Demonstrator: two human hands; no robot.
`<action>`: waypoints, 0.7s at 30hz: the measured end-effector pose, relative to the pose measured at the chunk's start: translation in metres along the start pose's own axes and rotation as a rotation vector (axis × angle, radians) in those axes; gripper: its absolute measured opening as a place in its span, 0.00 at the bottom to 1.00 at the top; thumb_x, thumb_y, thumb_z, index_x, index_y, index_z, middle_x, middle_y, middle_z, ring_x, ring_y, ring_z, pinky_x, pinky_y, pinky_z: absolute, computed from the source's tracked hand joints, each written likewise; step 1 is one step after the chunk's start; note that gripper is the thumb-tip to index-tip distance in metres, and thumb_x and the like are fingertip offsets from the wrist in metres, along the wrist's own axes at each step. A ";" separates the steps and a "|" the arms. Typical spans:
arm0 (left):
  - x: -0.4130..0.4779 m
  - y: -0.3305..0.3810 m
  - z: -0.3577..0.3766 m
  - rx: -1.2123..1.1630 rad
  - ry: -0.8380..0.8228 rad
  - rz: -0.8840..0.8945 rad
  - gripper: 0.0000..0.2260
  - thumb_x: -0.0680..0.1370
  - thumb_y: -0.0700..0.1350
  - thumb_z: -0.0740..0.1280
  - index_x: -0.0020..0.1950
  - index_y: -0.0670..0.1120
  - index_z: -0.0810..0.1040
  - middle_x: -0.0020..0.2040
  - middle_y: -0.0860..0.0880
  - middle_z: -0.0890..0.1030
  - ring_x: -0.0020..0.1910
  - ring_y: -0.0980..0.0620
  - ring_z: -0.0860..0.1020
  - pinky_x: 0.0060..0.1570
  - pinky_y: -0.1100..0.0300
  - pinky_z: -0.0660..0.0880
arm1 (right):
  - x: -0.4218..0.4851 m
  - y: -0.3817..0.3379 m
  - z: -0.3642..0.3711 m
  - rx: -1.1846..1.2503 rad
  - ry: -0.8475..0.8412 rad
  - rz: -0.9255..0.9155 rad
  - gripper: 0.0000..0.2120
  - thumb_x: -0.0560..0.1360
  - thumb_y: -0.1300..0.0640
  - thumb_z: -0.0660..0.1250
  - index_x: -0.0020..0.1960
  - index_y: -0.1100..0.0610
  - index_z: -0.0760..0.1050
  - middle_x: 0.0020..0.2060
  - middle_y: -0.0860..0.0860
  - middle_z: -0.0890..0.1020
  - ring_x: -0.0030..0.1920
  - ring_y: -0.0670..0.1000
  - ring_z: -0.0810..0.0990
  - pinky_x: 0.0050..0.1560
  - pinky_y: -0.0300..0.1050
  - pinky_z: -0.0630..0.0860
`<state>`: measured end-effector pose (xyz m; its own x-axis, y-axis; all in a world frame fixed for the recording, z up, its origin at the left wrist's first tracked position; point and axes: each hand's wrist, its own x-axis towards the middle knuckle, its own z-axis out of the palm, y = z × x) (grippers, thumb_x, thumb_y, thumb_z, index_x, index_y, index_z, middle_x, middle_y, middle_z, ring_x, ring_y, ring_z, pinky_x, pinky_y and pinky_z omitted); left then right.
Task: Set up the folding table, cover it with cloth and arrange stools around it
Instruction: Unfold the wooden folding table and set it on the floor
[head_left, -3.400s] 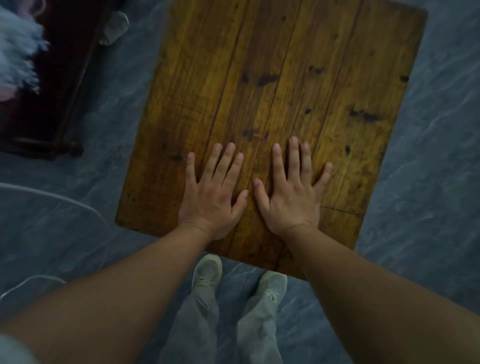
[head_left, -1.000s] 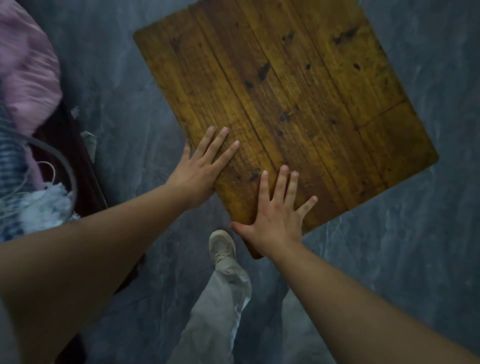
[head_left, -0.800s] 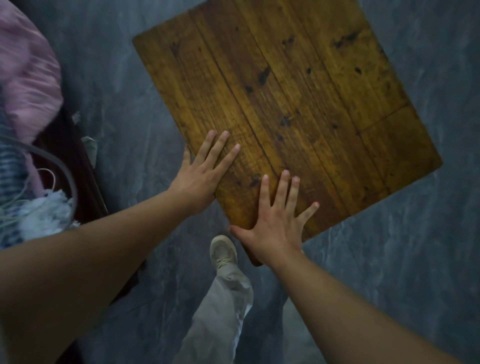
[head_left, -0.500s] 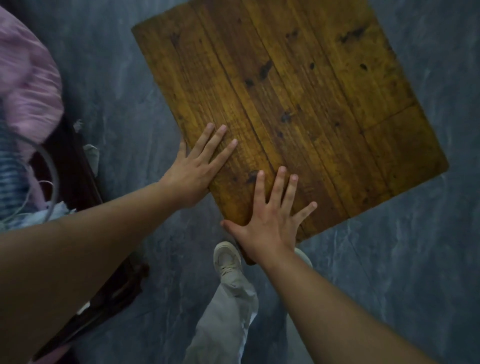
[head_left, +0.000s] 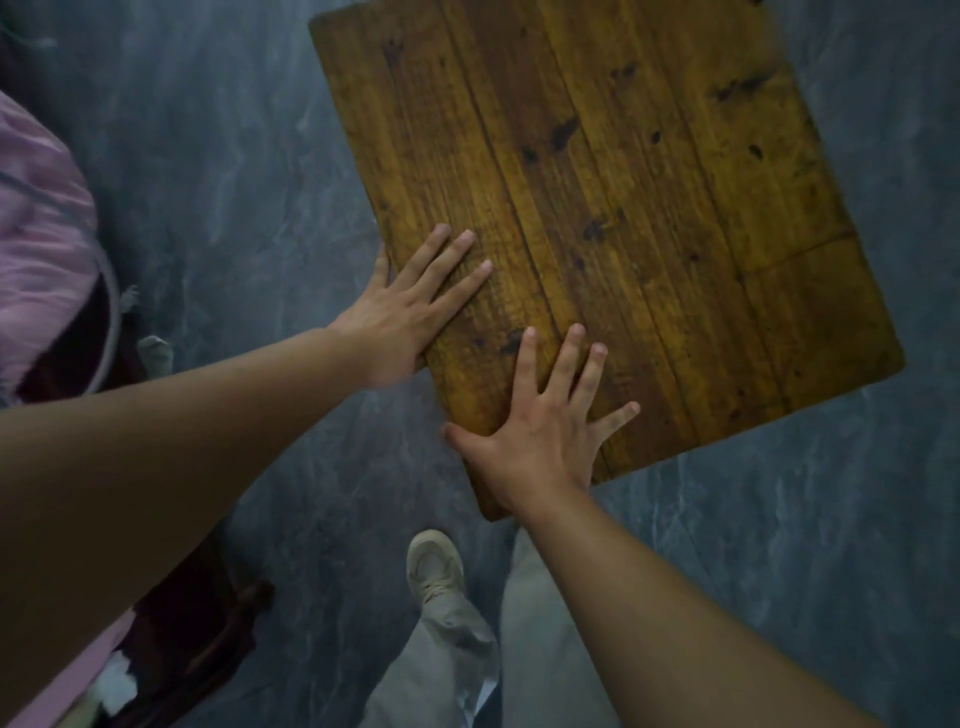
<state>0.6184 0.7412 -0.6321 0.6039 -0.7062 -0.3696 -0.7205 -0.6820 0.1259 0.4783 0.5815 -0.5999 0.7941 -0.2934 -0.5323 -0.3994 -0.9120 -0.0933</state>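
Note:
The folding table (head_left: 623, 171) shows its bare top of worn yellow-brown planks, standing askew with one corner toward me. My left hand (head_left: 410, 306) lies flat on the left edge of the top, fingers straight and spread. My right hand (head_left: 545, 421) presses flat on the near corner, fingers splayed, thumb along the edge. The table's legs are hidden beneath the top. No cloth lies on the table and no stools are in view.
Grey marbled floor (head_left: 779, 545) surrounds the table. Dark wooden furniture (head_left: 197, 634) stands at the lower left with pink fabric (head_left: 36, 234) piled on it. My shoe (head_left: 434, 566) and grey trouser legs are just below the table's near corner.
Since 3.4 s ago the table top has turned so a corner points at me and my hands have spread apart. Over the last second the view shifted slightly; both hands stay flat.

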 end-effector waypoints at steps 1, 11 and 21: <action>0.007 0.004 -0.004 -0.010 -0.005 0.002 0.56 0.71 0.51 0.76 0.82 0.51 0.36 0.82 0.46 0.33 0.80 0.42 0.33 0.70 0.24 0.56 | 0.004 0.006 -0.005 -0.005 0.001 0.005 0.62 0.62 0.18 0.59 0.81 0.47 0.32 0.79 0.57 0.30 0.78 0.63 0.30 0.67 0.83 0.42; 0.083 0.016 -0.033 -0.021 -0.039 -0.017 0.57 0.71 0.50 0.76 0.81 0.53 0.32 0.81 0.47 0.31 0.80 0.43 0.31 0.70 0.24 0.55 | 0.060 0.051 -0.044 0.009 0.016 0.003 0.62 0.62 0.18 0.59 0.81 0.47 0.34 0.80 0.57 0.32 0.79 0.62 0.31 0.66 0.83 0.42; 0.151 0.016 -0.059 -0.041 -0.021 0.004 0.53 0.73 0.51 0.74 0.82 0.53 0.35 0.82 0.47 0.33 0.80 0.43 0.33 0.71 0.24 0.52 | 0.113 0.079 -0.077 0.023 0.041 0.014 0.61 0.62 0.18 0.59 0.81 0.47 0.34 0.79 0.57 0.32 0.79 0.63 0.31 0.66 0.83 0.42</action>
<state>0.7184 0.6124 -0.6314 0.5932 -0.7054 -0.3879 -0.7084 -0.6863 0.1647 0.5720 0.4546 -0.6030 0.8064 -0.3178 -0.4987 -0.4206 -0.9011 -0.1057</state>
